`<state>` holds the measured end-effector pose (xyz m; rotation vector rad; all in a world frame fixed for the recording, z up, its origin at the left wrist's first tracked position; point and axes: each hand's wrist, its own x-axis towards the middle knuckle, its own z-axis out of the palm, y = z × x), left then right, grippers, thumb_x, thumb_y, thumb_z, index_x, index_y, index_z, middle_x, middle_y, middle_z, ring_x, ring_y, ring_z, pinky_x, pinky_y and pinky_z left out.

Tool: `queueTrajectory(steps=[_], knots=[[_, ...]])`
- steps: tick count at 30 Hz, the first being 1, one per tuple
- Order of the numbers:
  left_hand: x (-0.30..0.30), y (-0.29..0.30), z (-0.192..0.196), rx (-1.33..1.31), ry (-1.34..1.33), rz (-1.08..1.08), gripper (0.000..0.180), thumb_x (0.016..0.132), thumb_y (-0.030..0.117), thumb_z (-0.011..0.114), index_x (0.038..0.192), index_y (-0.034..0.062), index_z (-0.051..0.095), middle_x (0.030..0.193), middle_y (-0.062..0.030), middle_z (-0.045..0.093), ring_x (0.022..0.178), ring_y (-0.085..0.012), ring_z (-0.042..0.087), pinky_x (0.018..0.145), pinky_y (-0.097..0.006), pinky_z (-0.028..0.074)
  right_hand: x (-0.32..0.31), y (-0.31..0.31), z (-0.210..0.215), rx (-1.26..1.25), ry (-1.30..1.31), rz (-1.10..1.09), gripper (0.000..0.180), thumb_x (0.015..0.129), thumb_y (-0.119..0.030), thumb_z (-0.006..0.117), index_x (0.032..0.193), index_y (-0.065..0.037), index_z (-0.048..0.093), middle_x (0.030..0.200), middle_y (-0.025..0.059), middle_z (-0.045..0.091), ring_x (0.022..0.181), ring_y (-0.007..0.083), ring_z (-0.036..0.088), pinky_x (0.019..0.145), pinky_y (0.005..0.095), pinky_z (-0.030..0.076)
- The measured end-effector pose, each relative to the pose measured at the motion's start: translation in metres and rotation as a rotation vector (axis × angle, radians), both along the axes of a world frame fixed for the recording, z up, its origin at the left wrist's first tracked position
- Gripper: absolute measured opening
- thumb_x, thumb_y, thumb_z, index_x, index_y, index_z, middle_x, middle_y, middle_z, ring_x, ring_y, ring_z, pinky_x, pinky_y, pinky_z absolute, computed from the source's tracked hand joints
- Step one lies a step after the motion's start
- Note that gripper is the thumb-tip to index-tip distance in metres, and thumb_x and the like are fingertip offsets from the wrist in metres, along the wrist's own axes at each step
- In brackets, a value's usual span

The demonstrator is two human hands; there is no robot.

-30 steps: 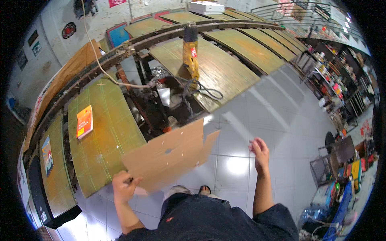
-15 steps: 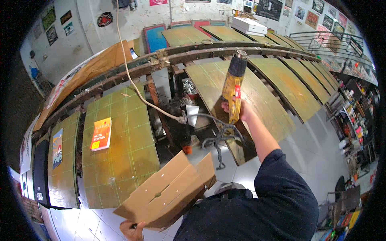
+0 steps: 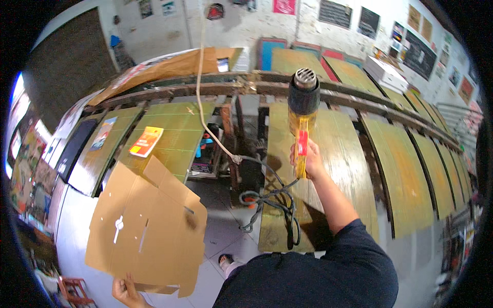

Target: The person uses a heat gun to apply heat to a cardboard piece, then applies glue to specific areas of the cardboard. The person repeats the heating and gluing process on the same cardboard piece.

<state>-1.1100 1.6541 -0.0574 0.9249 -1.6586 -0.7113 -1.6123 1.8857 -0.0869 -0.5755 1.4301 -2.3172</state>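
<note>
My right hand (image 3: 309, 160) is closed round the handle of a yellow and black heat gun (image 3: 304, 102), held upright above a greenish board with its nozzle pointing up and away. A dark cable (image 3: 280, 197) hangs from the handle in loops and joins a pale cord (image 3: 201, 97). At the lower left, my left hand (image 3: 126, 290) pinches the bottom edge of a flattened, die-cut cardboard sheet (image 3: 154, 220). The sheet has slots, flaps and a small white cutout. Its upper part overlaps the view of a board bearing an orange and yellow booklet (image 3: 147, 141).
Rows of greenish boards (image 3: 398, 174) rest along a dark metal rail (image 3: 339, 95). A white box (image 3: 385, 74) sits at the far right. Farther left lie a picture card (image 3: 103, 133) and brown paper (image 3: 169, 69). A red stool (image 3: 74, 290) stands at the lower left.
The cardboard sheet has swung left and turned its broad face into view. The heat gun now tilts more toward me. My view has shifted, so the boards appear farther over.
</note>
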Motion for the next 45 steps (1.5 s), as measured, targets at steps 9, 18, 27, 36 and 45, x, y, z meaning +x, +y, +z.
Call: queueTrajectory(steps=[9, 18, 27, 36, 45], knots=[[-0.058, 0.08, 0.068, -0.198, 0.042, 0.223, 0.025, 0.075, 0.0, 0.063, 0.058, 0.0027, 0.045, 0.054, 0.0048, 0.038, 0.053, -0.0022, 0.031, 0.045, -0.019, 0.025, 0.014, -0.066, 0.059, -0.152, 0.362, 0.103, 0.015, 0.087, -0.02, 0.048, 0.087, -0.005, 0.049, 0.067, 0.0063, 0.054, 0.053, 0.015, 0.054, 0.044, 0.0275, 0.044], [-0.087, 0.124, 0.092, -0.135, 0.259, 0.224, 0.008, 0.074, -0.002, 0.062, 0.067, -0.0022, 0.059, 0.06, 0.0, 0.056, 0.054, -0.0016, 0.045, 0.047, -0.016, 0.031, 0.024, -0.082, 0.067, -0.143, 0.159, 0.353, 0.011, 0.083, -0.014, 0.054, 0.089, -0.005, 0.052, 0.071, 0.0022, 0.054, 0.057, 0.0115, 0.053, 0.048, 0.0245, 0.043], [-0.107, 0.148, 0.091, -0.197, 0.333, 0.302, 0.023, 0.074, -0.001, 0.064, 0.056, 0.0018, 0.049, 0.052, 0.0034, 0.047, 0.049, -0.0008, 0.036, 0.044, -0.017, 0.024, 0.034, -0.08, 0.071, -0.26, 0.469, 0.148, 0.019, 0.085, -0.009, 0.052, 0.1, 0.002, 0.052, 0.084, 0.0052, 0.059, 0.067, 0.0102, 0.055, 0.059, 0.0236, 0.045], [-0.115, 0.17, 0.104, -0.336, 0.219, 0.461, 0.028, 0.072, 0.005, 0.068, 0.053, 0.0033, 0.047, 0.049, 0.0075, 0.036, 0.047, -0.0005, 0.028, 0.042, -0.018, 0.019, 0.048, -0.065, 0.092, -0.15, 0.592, 0.016, 0.023, 0.079, -0.009, 0.063, 0.097, 0.001, 0.054, 0.088, 0.0048, 0.06, 0.076, 0.01, 0.054, 0.068, 0.023, 0.043], [-0.134, 0.177, 0.105, -0.421, 0.185, 0.464, 0.022, 0.071, 0.003, 0.069, 0.057, 0.0014, 0.052, 0.05, 0.006, 0.041, 0.048, -0.0002, 0.032, 0.042, -0.017, 0.021, 0.063, -0.065, 0.103, -0.119, 0.647, -0.188, 0.031, 0.074, -0.012, 0.068, 0.097, 0.001, 0.052, 0.085, 0.005, 0.06, 0.073, 0.01, 0.055, 0.066, 0.0242, 0.044]])
